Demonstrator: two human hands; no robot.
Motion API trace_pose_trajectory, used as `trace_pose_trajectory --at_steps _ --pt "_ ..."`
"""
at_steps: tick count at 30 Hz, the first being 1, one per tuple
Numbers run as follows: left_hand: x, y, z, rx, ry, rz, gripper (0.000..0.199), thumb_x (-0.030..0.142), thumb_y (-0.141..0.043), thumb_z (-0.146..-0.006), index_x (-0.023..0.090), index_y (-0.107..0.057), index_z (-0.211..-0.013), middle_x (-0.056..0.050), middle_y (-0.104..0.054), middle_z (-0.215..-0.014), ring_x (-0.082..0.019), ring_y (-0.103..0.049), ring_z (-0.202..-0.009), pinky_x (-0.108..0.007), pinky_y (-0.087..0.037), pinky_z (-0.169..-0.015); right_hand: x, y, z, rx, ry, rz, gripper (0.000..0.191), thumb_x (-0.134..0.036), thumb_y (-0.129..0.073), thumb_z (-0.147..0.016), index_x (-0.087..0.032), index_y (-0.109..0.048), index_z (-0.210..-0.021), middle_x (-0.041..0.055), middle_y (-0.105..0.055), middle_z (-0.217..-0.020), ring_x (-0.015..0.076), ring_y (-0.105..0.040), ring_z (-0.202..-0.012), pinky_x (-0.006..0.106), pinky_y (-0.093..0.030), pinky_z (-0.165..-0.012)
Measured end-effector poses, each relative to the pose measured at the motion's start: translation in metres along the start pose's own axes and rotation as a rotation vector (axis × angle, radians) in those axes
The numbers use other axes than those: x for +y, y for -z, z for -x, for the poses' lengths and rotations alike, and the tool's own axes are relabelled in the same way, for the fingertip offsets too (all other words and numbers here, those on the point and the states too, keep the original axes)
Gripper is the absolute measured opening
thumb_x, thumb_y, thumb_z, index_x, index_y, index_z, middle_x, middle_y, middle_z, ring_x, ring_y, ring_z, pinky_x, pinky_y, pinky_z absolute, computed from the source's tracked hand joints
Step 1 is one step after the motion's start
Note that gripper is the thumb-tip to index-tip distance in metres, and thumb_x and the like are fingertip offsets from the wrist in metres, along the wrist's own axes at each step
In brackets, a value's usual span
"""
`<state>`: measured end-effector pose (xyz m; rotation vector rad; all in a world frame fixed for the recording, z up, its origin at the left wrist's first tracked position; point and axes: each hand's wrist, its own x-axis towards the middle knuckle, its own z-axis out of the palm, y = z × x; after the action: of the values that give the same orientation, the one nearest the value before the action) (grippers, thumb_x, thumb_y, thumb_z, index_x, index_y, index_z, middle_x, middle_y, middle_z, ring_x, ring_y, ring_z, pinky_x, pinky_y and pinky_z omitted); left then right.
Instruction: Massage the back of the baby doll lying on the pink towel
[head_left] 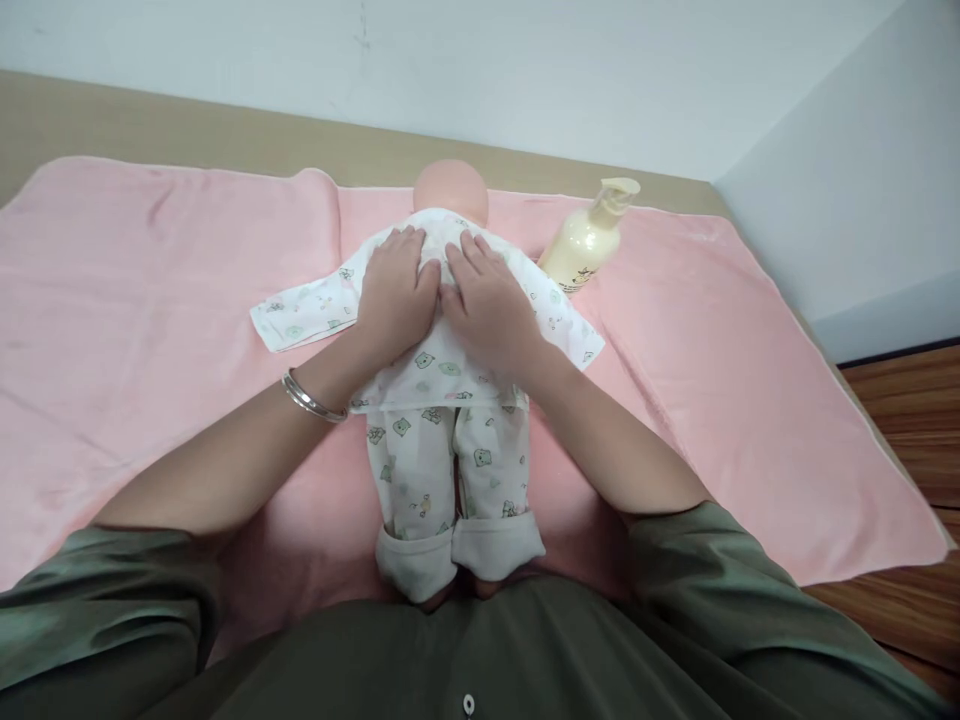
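Observation:
A baby doll (451, 188) lies on a pink blanket, the bald back of its head at the far end. It wears a white printed top (435, 375) and matching trousers (420, 470) with folded cuffs. My left hand (399, 290) rests flat on the left upper part of the top, fingers extended, a silver bangle on the wrist. Beside it my right hand (491, 300) lies flat on the right upper part, fingers slightly spread. The thumbs are close together near the middle. Neither hand grips anything.
The pink blanket (187, 260) spreads over a beige surface (225, 120) along a white wall. A cream pump bottle (585, 240) leans or lies right of the doll, by its sleeve. Brown wood (907, 420) shows at the right edge.

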<state>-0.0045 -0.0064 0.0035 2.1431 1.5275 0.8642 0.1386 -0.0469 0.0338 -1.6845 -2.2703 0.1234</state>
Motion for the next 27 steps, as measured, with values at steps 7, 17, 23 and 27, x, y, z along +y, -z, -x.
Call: trace_pose_trajectory --at_steps 7,17,23,27 --pt "0.031 -0.001 0.027 0.014 -0.07 0.035 0.057 0.035 -0.034 -0.101 0.015 -0.047 -0.153 -0.012 -0.043 -0.167 -0.03 -0.03 -0.161 -0.055 -0.017 -0.137 0.033 -0.004 -0.024 0.013 -0.026 -0.09 0.059 -0.035 -0.031 -0.107 -0.011 -0.038 -0.16 0.0125 -0.031 -0.172 0.0279 -0.026 -0.162 0.048 -0.022 -0.136" --pt "-0.013 -0.004 -0.006 0.155 -0.006 0.188 0.049 0.042 -0.039 -0.102 0.019 -0.059 -0.14 -0.012 -0.059 -0.153 -0.028 -0.05 -0.148 -0.047 -0.034 -0.132 -0.017 0.018 0.018 0.002 -0.047 -0.001 0.057 -0.025 -0.041 -0.103 -0.003 -0.045 -0.155 0.0197 -0.048 -0.161 0.0339 -0.039 -0.156 0.053 -0.037 -0.129" --pt "-0.007 -0.003 -0.001 0.139 -0.002 0.161 0.046 0.043 -0.04 -0.101 0.022 -0.059 -0.138 -0.011 -0.06 -0.151 -0.029 -0.051 -0.147 -0.047 -0.033 -0.132 0.01 0.028 -0.004 -0.087 -0.084 -0.175 0.051 -0.026 -0.035 -0.103 -0.014 -0.054 -0.149 0.0102 -0.058 -0.155 0.0276 -0.048 -0.15 0.048 -0.04 -0.128" --pt "-0.002 -0.001 0.001 0.123 0.026 0.114 0.049 0.041 -0.04 -0.099 0.021 -0.057 -0.14 -0.012 -0.058 -0.153 -0.03 -0.048 -0.149 -0.048 -0.03 -0.134 0.03 0.013 -0.02 -0.063 -0.056 -0.145 0.061 -0.03 -0.033 -0.104 -0.007 -0.037 -0.16 0.0117 -0.033 -0.171 0.0265 -0.025 -0.163 0.052 -0.017 -0.138"
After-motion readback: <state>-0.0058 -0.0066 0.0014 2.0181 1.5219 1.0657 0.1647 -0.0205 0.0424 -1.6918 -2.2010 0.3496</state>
